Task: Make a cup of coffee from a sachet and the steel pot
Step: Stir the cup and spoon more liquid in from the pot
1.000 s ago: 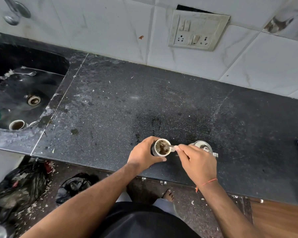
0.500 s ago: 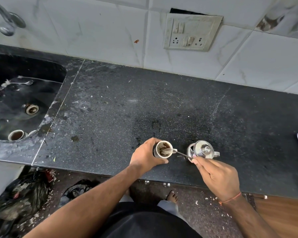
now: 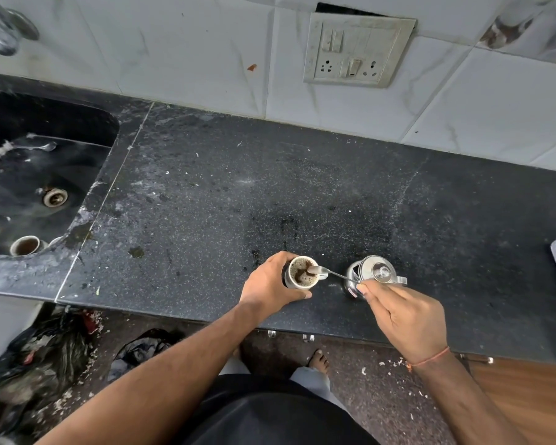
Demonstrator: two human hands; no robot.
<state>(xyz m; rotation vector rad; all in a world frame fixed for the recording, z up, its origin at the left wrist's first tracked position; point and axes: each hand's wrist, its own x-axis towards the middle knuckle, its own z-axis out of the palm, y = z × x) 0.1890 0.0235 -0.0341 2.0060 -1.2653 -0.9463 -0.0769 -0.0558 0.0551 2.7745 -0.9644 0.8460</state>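
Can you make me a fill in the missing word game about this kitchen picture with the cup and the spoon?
1. The left hand is wrapped around the ____.
2. The right hand pinches the handle of a spoon whose bowl rests over the cup, so the spoon is held on the ____ end.
3. The steel pot stands on the counter with its lid ____.
4. A second cup sits inside the ____.

Missing words: cup; handle; on; sink
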